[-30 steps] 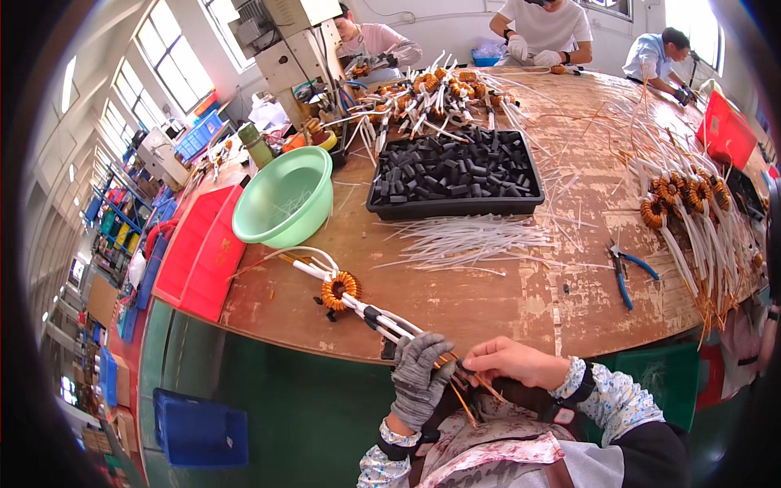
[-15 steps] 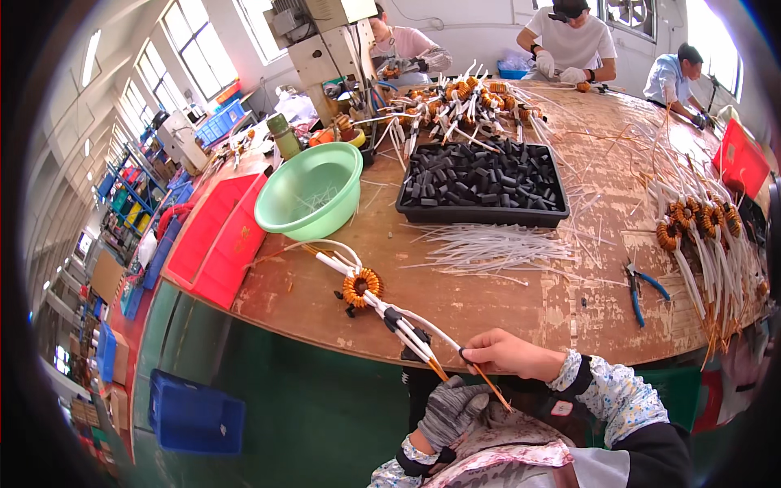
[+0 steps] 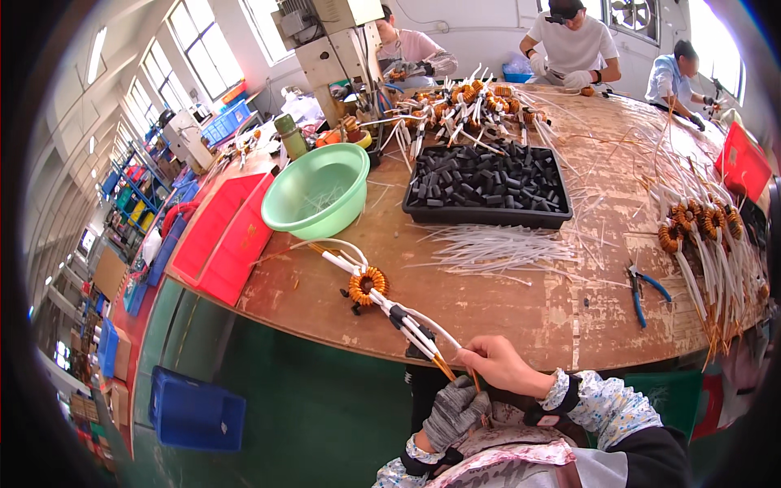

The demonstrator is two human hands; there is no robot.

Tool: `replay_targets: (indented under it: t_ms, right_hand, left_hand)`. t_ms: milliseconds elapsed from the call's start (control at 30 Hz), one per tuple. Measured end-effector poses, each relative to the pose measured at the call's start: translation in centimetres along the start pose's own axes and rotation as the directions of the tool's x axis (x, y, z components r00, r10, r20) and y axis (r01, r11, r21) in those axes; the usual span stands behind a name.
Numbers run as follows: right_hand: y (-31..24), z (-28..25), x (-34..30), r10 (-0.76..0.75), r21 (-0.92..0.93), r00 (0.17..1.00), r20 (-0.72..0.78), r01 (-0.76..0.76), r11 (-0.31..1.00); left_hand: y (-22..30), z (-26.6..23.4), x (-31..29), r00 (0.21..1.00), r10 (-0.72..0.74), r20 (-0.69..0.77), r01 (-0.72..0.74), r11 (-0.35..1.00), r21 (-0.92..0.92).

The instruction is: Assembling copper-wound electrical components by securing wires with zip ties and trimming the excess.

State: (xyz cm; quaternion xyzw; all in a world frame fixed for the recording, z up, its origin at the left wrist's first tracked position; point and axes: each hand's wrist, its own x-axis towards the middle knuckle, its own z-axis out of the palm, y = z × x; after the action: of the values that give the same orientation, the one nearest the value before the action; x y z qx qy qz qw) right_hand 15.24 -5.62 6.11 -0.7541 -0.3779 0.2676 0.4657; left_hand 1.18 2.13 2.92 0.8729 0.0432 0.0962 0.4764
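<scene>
A toroidal coil (image 3: 368, 285) wound with copper wire lies near the table's front edge, its white-sleeved leads (image 3: 416, 329) stretching toward me past the edge. Black tube pieces (image 3: 398, 315) sit around the leads. My left hand (image 3: 454, 413), in a grey knitted glove, is closed around the bare copper ends of the leads. With thumb and fingers, my bare right hand (image 3: 503, 363) pinches one white-sleeved lead just above the left hand. Its fingertips hide part of that lead, and the copper wire below them runs down to the glove.
Behind the leads are a green basin (image 3: 317, 195), a black tray (image 3: 488, 215) of black tube pieces and loose white strips (image 3: 500, 254). Cutting pliers (image 3: 639, 294) and more coils (image 3: 691, 220) lie to the right. Red bins (image 3: 224, 236) stand left; several people work across the table.
The copper end that stuck out freely now runs into my left hand's grip. The black piece at my right fingertips is no longer visible. Both hands have shifted slightly.
</scene>
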Motion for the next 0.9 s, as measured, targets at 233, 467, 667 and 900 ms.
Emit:
replay_targets:
  t_ms: [233, 467, 667, 900]
  right_hand:
    - [-0.7, 1.8, 2.9, 0.274, 0.625, 0.914, 0.300, -0.405, 0.667]
    - [-0.3, 0.8, 4.5, 0.085, 0.019, 0.994, 0.076, -0.086, 0.996]
    - [-0.7, -0.9, -0.7, 0.085, 0.008, 0.909, 0.408, -0.097, 0.995]
    - [2.1, -1.6, -3.1, 0.161, 0.589, 0.870, 0.467, -0.441, 0.678]
  left_hand:
    - [1.9, 0.5, -0.9, 0.997, -0.066, 0.041, 0.075, 0.957, -0.281]
    - [3.2, 2.1, -1.1, 0.992, 0.020, 0.124, 0.030, 0.922, -0.386]
    - [3.8, 0.1, -1.4, 0.982, -0.040, 0.186, 0.122, 0.884, -0.451]
    - [3.6, 1.4, -1.0, 0.980, 0.003, 0.198, 0.129, 0.747, -0.652]
